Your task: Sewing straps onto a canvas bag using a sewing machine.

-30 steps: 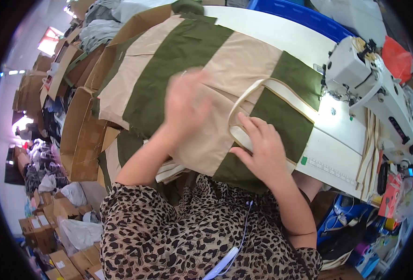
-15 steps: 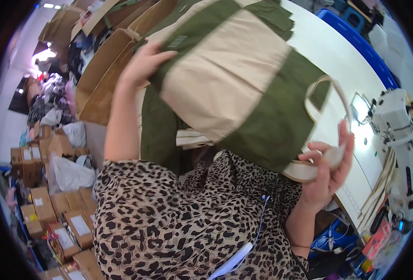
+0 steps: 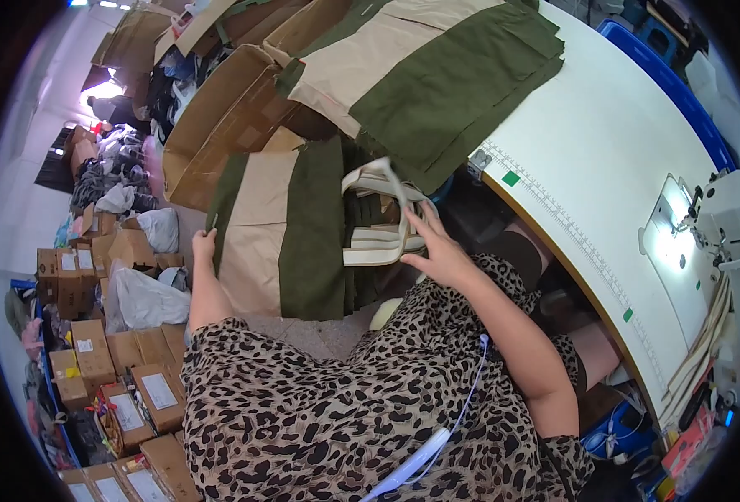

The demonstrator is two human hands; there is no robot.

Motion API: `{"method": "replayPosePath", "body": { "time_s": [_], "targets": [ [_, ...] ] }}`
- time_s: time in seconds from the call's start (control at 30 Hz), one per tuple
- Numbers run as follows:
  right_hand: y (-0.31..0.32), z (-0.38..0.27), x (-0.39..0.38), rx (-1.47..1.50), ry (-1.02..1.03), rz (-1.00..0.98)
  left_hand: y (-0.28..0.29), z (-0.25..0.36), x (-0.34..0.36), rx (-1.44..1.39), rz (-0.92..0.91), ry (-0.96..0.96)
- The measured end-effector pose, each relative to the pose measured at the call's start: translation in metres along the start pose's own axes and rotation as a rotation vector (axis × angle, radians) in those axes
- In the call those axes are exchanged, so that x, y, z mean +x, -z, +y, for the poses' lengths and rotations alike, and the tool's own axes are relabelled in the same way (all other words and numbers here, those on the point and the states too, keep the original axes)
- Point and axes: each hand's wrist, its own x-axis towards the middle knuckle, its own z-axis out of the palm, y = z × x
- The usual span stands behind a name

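A green-and-beige bag panel (image 3: 253,222) lies flat on a pile at the left of the table. Its cream webbing strap (image 3: 373,256) points right, among several similar straps. With closed fingers, my left hand (image 3: 205,248) grips the panel's outer left edge. On the strap side, my right hand (image 3: 444,253) has its fingers stretched out and thumb apart, touching the looped strap. Farther off, a stack of green-and-beige fabric pieces (image 3: 437,84) hangs over the table's corner.
The white table (image 3: 579,134) curves along the right, with a ruler strip at its near edge. A lit sewing machine (image 3: 717,217) stands there beside cream strips (image 3: 704,351). An open cardboard box (image 3: 219,125) stands behind the pile; several boxes (image 3: 94,356) fill the left.
The panel has gone from raised in front of me down onto the pile at the left. Both hands moved with it. My right hand's fingers have opened from around the strap.
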Motion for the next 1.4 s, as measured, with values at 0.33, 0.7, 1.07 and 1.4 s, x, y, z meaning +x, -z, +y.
{"method": "replayPosePath", "body": {
  "time_s": [0.33,0.7,1.07,1.4],
  "targets": [
    [0.093,-0.154,-0.114,1.071,1.009,-0.198,-0.018,0.159,-0.005,0.049,0.624,-0.473],
    [0.098,-0.178,-0.129,1.139,1.040,-0.343,-0.056,0.545,-0.223,-0.364,-0.383,-1.331],
    [0.105,-0.160,-0.150,1.132,1.075,-0.312,-0.073,0.614,-0.181,-0.200,-0.732,-1.134],
    [0.121,-0.155,-0.159,1.129,1.093,-0.209,-0.084,0.605,-0.383,-0.254,-1.070,-1.659]
  ]
}}
